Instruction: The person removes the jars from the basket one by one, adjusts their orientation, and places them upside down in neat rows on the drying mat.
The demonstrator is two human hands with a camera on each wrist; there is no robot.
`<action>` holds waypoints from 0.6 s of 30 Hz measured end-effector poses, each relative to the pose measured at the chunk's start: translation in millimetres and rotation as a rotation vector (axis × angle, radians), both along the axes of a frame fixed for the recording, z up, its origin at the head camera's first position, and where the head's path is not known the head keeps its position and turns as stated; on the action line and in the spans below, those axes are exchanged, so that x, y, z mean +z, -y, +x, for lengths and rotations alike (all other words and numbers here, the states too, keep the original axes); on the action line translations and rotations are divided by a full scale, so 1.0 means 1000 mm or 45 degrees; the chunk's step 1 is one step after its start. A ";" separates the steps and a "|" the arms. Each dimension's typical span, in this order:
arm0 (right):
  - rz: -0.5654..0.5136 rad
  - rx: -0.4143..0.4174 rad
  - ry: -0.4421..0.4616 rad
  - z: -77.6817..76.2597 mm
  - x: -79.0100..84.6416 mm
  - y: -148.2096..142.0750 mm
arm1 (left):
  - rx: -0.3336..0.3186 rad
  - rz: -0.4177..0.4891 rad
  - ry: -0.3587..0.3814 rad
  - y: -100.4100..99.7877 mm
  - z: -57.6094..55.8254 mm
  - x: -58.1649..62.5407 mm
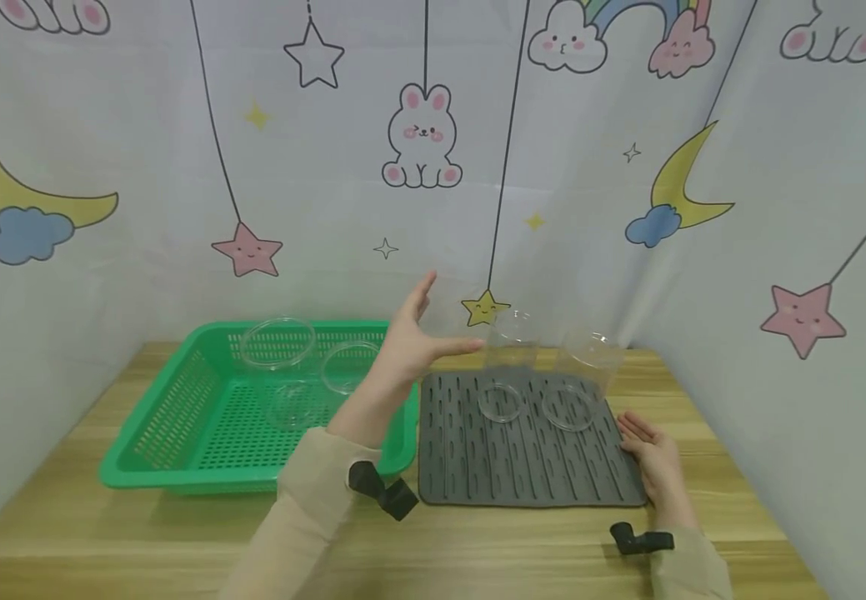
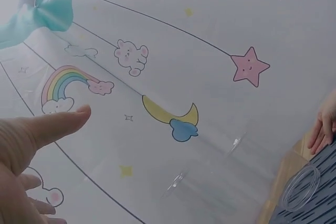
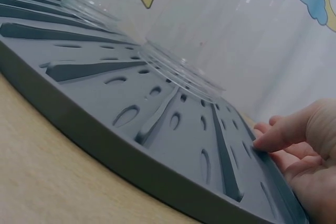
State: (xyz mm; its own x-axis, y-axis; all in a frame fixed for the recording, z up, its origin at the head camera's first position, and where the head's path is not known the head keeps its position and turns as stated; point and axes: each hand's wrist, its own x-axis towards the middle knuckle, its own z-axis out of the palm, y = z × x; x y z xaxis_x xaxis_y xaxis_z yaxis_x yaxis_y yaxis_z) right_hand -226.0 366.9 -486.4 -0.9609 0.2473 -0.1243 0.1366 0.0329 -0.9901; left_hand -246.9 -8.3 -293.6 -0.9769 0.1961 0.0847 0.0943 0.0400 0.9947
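Observation:
Two clear cups stand rim-down on a grey ribbed drying mat [image 1: 470, 467]: one cup [image 1: 511, 354] left of the other cup [image 1: 590, 367]. My left hand [image 1: 410, 342] is raised beside the left cup, thumb and fingers spread apart and holding nothing. In the left wrist view, the same hand [image 2: 21, 156] shows its thumb stretched out. My right hand [image 1: 653, 462] rests at the mat's right edge with loosely bent fingers. The right wrist view shows this hand [image 3: 299, 150] with its thumb at the edge of the mat [image 3: 94, 98].
To the left stands a green plastic basket [image 1: 252, 479] with perforated walls. Inside are a clear cup [image 1: 277, 367] and another clear cup [image 1: 335, 390], rims up, partly behind my left forearm. A white printed curtain [image 1: 342, 192] hangs behind the wooden table [image 1: 478, 550].

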 end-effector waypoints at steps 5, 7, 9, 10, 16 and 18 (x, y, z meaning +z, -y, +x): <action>0.011 0.002 0.017 0.000 0.000 0.000 | 0.074 -0.019 -0.034 0.025 0.002 0.002; 0.019 0.001 0.027 0.000 0.000 0.000 | 0.109 -0.032 -0.048 0.036 0.001 0.002; 0.025 0.001 0.032 -0.001 0.000 0.001 | 0.142 -0.045 -0.063 0.047 0.001 0.002; 0.027 0.003 0.034 -0.001 0.000 0.001 | 0.157 -0.054 -0.069 0.054 0.000 0.001; 0.032 0.013 0.036 -0.001 -0.001 0.001 | 0.279 -0.120 -0.071 0.094 -0.001 -0.001; 0.037 0.012 0.036 -0.001 -0.001 0.001 | 0.325 -0.121 -0.058 0.106 -0.001 -0.001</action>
